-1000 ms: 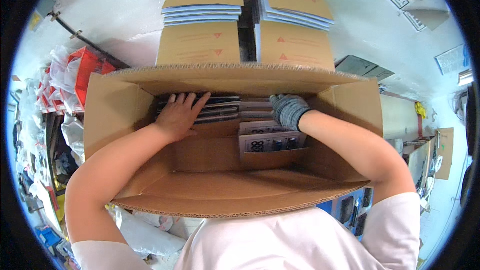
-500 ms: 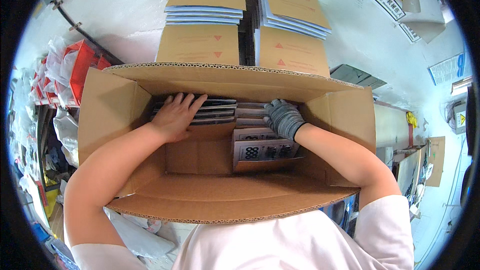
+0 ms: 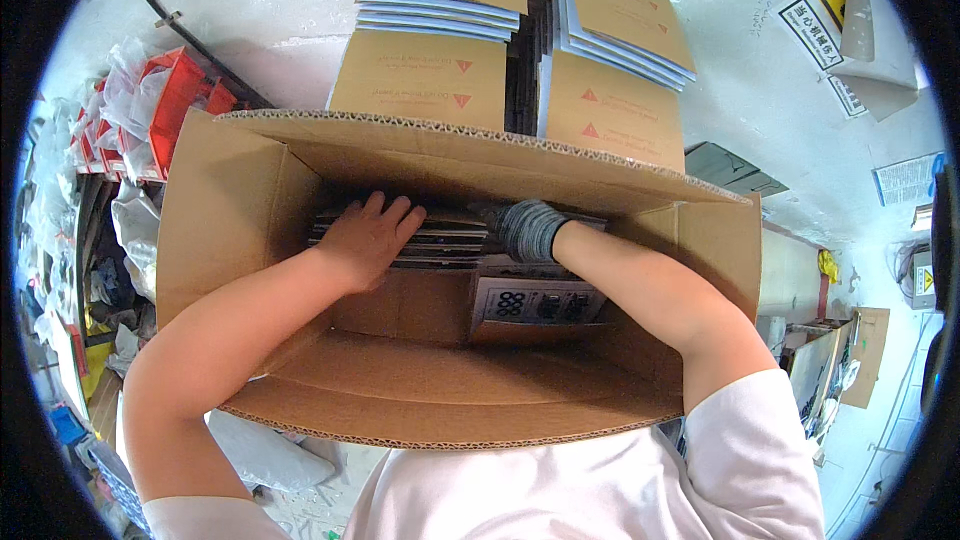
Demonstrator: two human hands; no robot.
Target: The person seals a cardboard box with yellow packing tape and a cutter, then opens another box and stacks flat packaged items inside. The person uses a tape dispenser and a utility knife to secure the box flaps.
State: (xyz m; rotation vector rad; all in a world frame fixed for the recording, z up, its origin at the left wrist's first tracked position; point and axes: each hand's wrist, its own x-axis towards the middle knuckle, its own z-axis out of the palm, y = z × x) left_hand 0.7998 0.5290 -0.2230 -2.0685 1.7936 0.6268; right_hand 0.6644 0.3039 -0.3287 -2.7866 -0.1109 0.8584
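Note:
A deep open cardboard box point(image 3: 430, 395) stands before me, with both my hands inside it. Bare, my left hand point(image 3: 370, 240) lies with fingers spread across the top edges of a row of flat cardboard packs point(image 3: 440, 252) by the far wall. My right hand point(image 3: 530, 230), in a grey knitted glove, reaches to the top of the row beside it, near the box's middle. Its fingertips are in shadow, so its grip is hidden. Below the gloved hand, a flat pack with a printed pale face point(image 3: 540, 302) leans in the right half of the box.
Two tall stacks of flat brown cardboard packs, the left stack point(image 3: 420, 75) and the right stack point(image 3: 615, 105), stand beyond the box against a white wall. Red bins point(image 3: 180, 100) with plastic bags are at left. A grey case point(image 3: 735, 170) lies behind the box's right corner.
My gloved right hand has moved left toward the middle of the row. My left hand stays on the packs, shifted slightly. The whole view has shifted a little.

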